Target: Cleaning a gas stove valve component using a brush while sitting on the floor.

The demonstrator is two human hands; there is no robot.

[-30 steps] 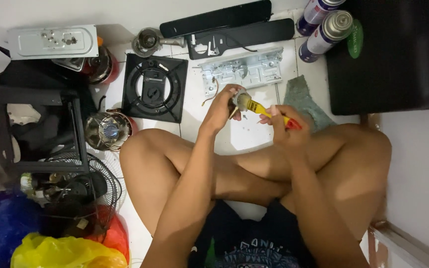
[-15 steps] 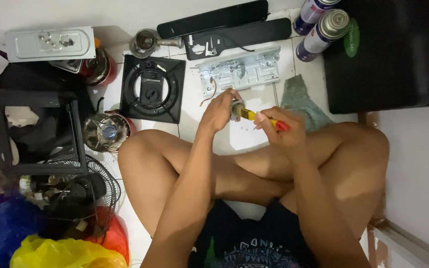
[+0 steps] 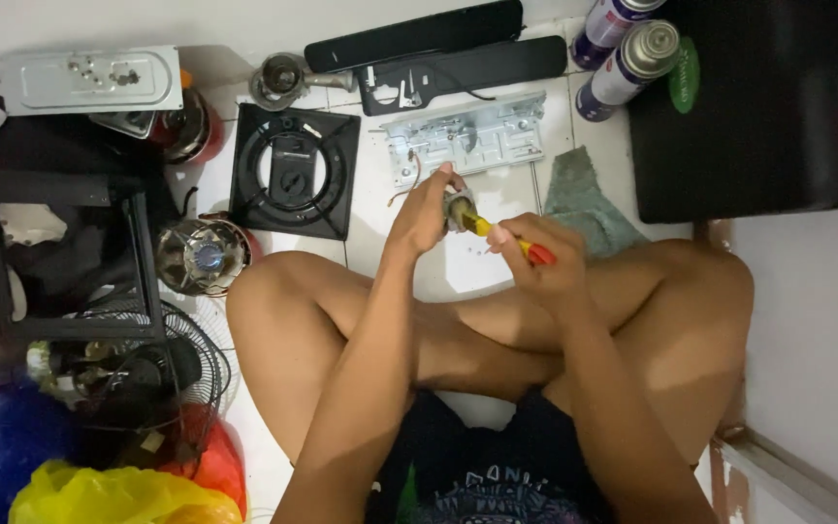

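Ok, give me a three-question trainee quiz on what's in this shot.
1. True or false: the right hand holds a tool with a yellow and red handle.
2. What does the left hand hold? A) a spray can B) a small metal part C) a cloth
3. Fill in: the black square burner plate lies on the white tiled ____.

Key: 1 true. 2 B. 3 floor.
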